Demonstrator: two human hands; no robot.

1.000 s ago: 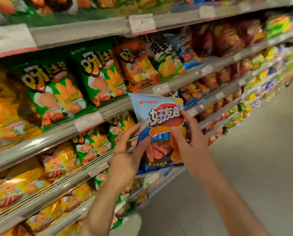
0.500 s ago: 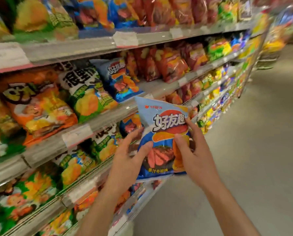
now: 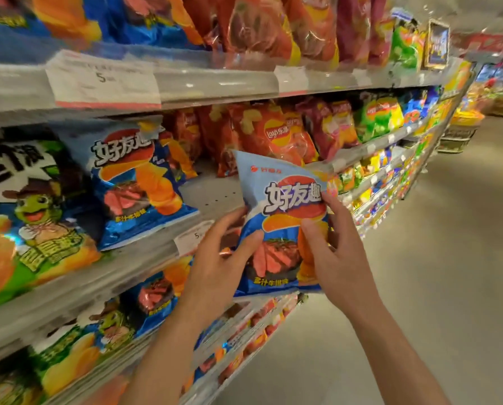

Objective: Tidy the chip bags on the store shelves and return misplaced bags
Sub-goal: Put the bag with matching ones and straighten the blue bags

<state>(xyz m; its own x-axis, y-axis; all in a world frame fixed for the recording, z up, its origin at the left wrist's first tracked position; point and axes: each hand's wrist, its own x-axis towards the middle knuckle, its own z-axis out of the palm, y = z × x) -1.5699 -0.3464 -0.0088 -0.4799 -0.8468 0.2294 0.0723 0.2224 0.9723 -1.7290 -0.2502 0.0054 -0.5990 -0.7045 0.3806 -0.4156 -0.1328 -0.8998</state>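
Note:
I hold a blue chip bag (image 3: 285, 206) upright in front of the shelves, its print showing steak slices and orange chips. My left hand (image 3: 218, 258) grips its lower left edge and my right hand (image 3: 332, 252) grips its right side. A matching blue chip bag (image 3: 136, 182) leans on the middle shelf (image 3: 212, 197) just to the left, with a bare stretch of shelf between it and the held bag. Another matching blue bag (image 3: 157, 290) sits one shelf lower.
Green frog-print bags (image 3: 31, 206) fill the shelf at left, red bags (image 3: 273, 135) stand behind the held bag. White price tags (image 3: 101, 80) line the shelf edges. The grey aisle floor (image 3: 434, 258) lies to the right, with a display bin (image 3: 460, 133) at the far end.
I have walked right along the aisle with the bag held in both hands; the green and orange bags have slid left and the matching blue bags now sit right beside it.

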